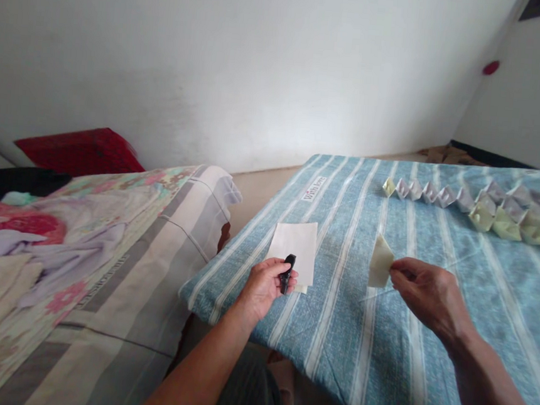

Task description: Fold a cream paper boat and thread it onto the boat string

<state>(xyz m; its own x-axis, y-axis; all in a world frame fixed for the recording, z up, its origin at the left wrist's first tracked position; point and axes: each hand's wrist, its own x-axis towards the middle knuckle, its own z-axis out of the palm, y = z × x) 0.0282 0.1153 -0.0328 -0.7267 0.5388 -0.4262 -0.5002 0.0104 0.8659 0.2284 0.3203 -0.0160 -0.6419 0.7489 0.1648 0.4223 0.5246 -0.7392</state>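
Observation:
My left hand (267,284) is closed around a small black object (287,273), gripped between thumb and fingers; its exact kind is hard to make out. Just beyond that hand, a stack of white paper sheets (300,243) lies on the blue striped cloth (334,334). A pale yellow folded paper (380,264) with a pointed top is pinched at its right edge by my right hand (425,292). Whether the paper's lower edge touches the cloth I cannot tell.
Several folded paper boats (445,196), white and pale yellow, stand in rows at the far right of the cloth. To the left, a second bed (151,268) carries crumpled clothes (35,238). A gap separates the two surfaces, and a white wall (244,68) rises behind.

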